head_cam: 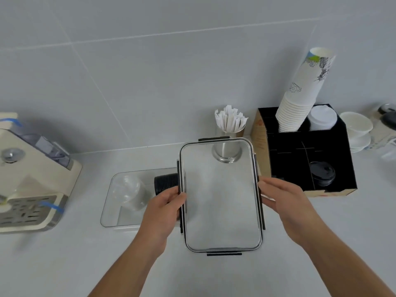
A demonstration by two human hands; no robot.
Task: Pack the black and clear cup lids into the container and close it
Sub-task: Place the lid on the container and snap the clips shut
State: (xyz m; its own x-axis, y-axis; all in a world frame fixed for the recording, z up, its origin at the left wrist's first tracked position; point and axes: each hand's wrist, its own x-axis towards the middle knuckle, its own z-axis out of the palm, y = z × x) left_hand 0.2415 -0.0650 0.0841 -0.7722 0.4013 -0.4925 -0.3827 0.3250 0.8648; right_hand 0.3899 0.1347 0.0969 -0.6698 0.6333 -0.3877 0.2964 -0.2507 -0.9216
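Observation:
A clear rectangular container (109, 207) lies on the counter left of centre. Inside it rest a stack of clear cup lids (128, 192) on the left and a stack of black cup lids (166, 182) on the right. I hold the clear container lid (220, 196), which has black clips, above the counter and to the right of the container. My left hand (165, 209) grips its left edge and my right hand (280, 200) grips its right edge. The lid partly hides the container's right end.
A cream coffee machine (27, 174) stands at the left. A steel cup of wrapped straws (230, 127) is behind the lid. At the right, a black organiser box (306, 151) holds stacked paper cups (304, 93), white lids and black lids (322, 173). White bowls (356, 127) sit far right.

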